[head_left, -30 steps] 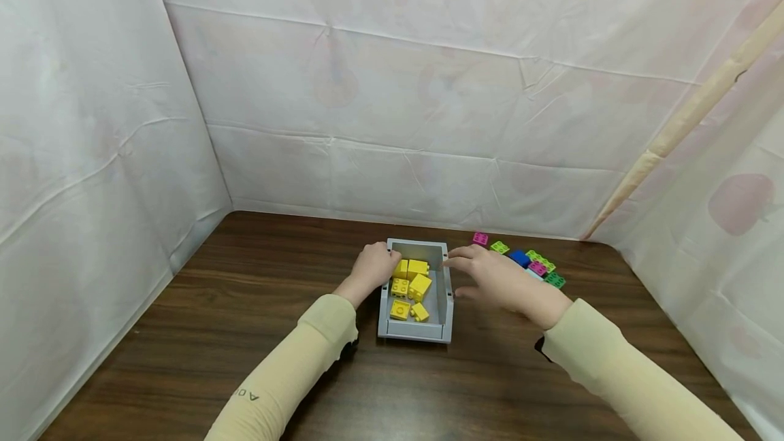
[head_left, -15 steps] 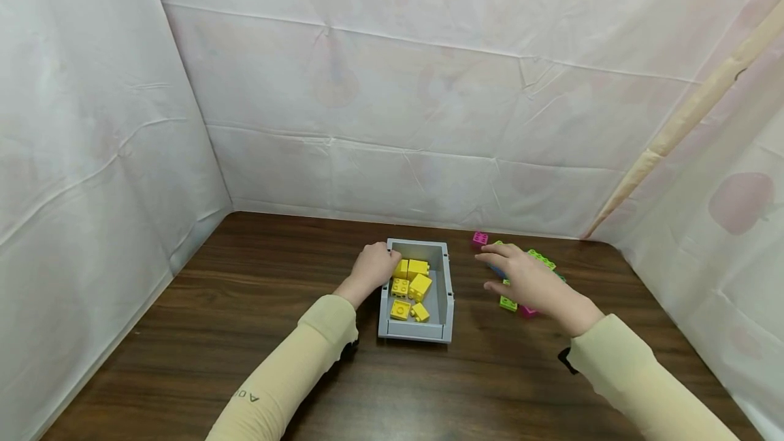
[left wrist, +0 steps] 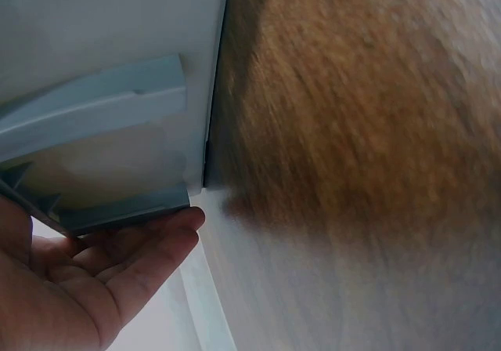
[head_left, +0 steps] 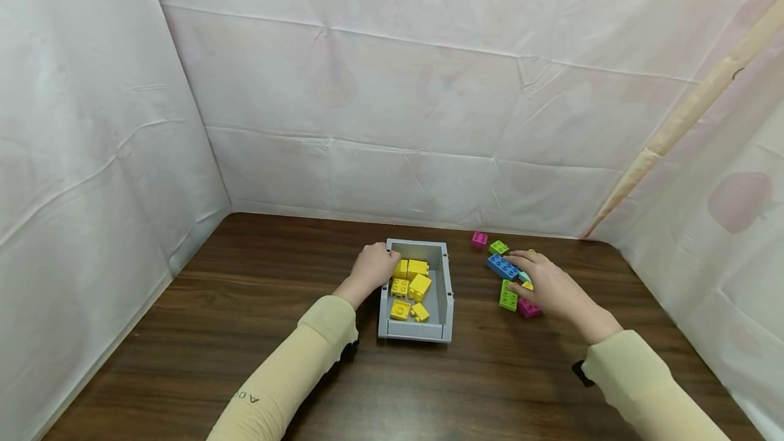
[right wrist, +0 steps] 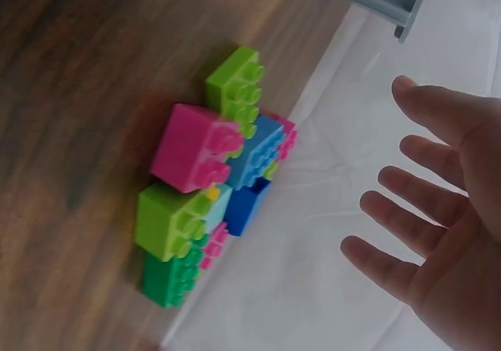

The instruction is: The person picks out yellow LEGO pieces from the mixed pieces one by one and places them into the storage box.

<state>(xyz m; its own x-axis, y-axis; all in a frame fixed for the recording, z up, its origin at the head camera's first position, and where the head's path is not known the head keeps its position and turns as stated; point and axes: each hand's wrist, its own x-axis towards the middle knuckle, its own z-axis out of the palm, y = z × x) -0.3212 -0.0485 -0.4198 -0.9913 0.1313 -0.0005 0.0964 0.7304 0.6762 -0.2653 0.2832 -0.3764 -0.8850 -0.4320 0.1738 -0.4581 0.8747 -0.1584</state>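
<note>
At mid table stands a grey bin (head_left: 414, 331) with several yellow toy bricks (head_left: 420, 286) inside. My left hand (head_left: 372, 269) holds its left wall, thumb over the rim; in the left wrist view its fingers (left wrist: 153, 265) lie along the outside. To the right, my right hand (head_left: 551, 286) hovers over loose bricks with fingers spread and nothing held. Near its fingertips are a blue brick (head_left: 502, 266), a lime brick (head_left: 508, 295) and a magenta brick (head_left: 529, 308). Hidden under that hand in the head view, a green brick (right wrist: 168, 279) and a dark blue brick (right wrist: 246, 210) show in the right wrist view.
Farther back lie another magenta brick (head_left: 480, 239) and a small lime brick (head_left: 498, 247), close to the rear white curtain (head_left: 367, 175). More curtain encloses the dark wooden table (head_left: 392, 386) at both sides.
My right hand has moved from beside the bin's right wall rightward to over the loose bricks. The left hand and the bin have stayed put.
</note>
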